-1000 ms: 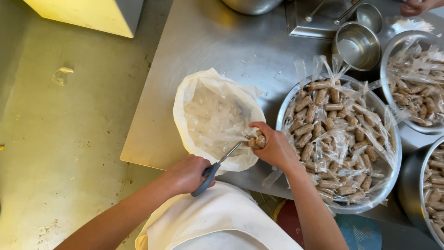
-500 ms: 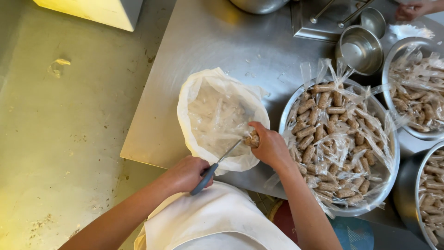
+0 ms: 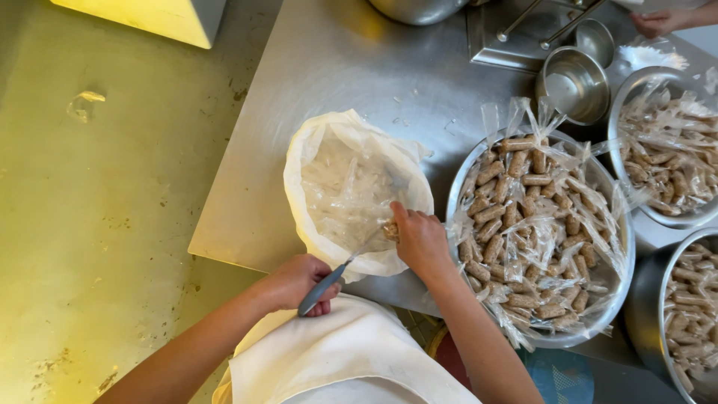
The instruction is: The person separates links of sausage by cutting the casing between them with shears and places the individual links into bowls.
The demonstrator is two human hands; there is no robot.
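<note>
My left hand (image 3: 295, 283): closed around the grey handle of a small knife (image 3: 329, 278), blade pointing up and to the right toward my other hand.
My right hand (image 3: 420, 238): fingers pinched together on one wrapped brown roll (image 3: 390, 229), held at the near rim of the white bag.
The roll: over the edge of the bag, touching the knife's tip or just beside it; I cannot tell which, the blade end is too thin to read.
White bag (image 3: 351, 194): open-mouthed on the steel worktop (image 3: 351, 67), holding a heap of clear empty wrappers.
Big metal bowl (image 3: 615, 292): just to the right of my right hand, full of the same brown rolls in clear plastic twists.
Other bowls: two more at the right edge with similar rolls, one (image 3: 662, 146) farther, one (image 3: 684, 314) nearer.
Small steel pot (image 3: 572, 82): empty, beyond the big bowl.
Another person's hand (image 3: 658, 21): top right corner, well apart from mine.
Doing it well, as I judge it: keep the roll steady over the bag's mouth so the plastic drops inside, cut only the wrapper's tail, draw the blade away from my fingertips, and keep my grip light so the roll does not crumble.
</note>
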